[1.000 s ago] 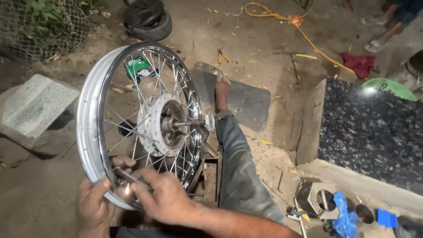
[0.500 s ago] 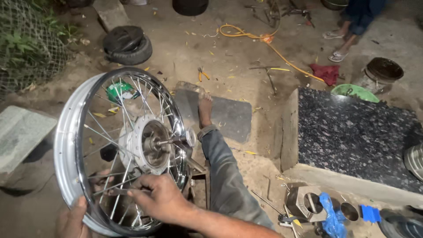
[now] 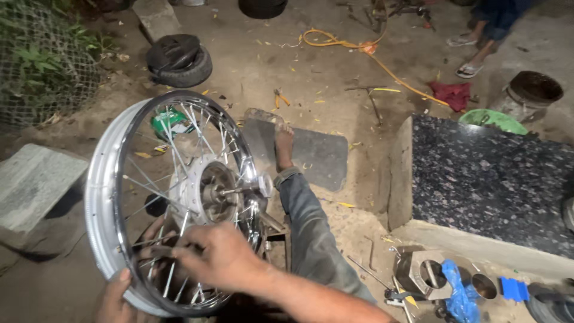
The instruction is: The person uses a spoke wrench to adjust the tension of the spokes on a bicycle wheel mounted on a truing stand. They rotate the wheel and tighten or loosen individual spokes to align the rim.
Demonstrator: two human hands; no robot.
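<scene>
A spoked motorcycle wheel with a silver rim stands upright on the dirt in front of me. Its drum hub and axle end face right. My left hand grips the rim at its bottom edge, partly cut off by the frame. My right hand reaches into the lower spokes, its fingers closed around them below the hub. Whether it holds a small tool there is hidden. My leg in jeans stretches out behind the wheel, the bare foot resting on a dark mat.
A speckled stone slab lies to the right, with metal parts and a blue rag below it. A tyre, an orange hose, pliers, a stone block and another person's sandalled feet lie around.
My right hand has moved from the bottom of the rim up into the spokes below the hub. My left hand has slid lower on the rim. The view has lifted toward the yard.
</scene>
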